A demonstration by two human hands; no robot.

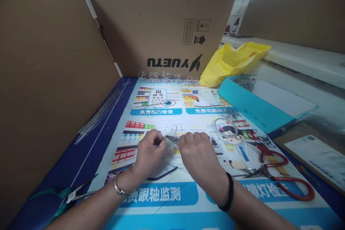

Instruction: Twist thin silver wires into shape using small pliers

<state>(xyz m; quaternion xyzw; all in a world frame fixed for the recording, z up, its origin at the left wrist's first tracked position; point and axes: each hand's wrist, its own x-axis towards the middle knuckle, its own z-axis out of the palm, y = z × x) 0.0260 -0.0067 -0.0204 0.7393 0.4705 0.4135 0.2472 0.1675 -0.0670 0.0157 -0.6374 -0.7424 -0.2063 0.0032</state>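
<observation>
My left hand (151, 149), with a metal bangle on its wrist, is closed in a pinch at the middle of the printed sheet (159, 119). Thin wire (172, 129) shows at its fingertips; the pinched part is mostly hidden. Beside it, my right hand (198, 151) is wrapped round a pair of pliers. The dark pointed jaws of these pliers (172, 138) reach left to the fingertips of my left hand, while the handles are hidden in the fist. Bent wire pieces lie behind and beneath both hands.
Red-handled scissors (287, 179) lie at right, green-handled pliers (71, 197) at lower left. Straight wires (98, 115) rest on the blue surface. A wire ring (225, 127), a turquoise box (248, 104) and a yellow bag (231, 63) are at right. Cardboard panels (161, 18) stand behind and left.
</observation>
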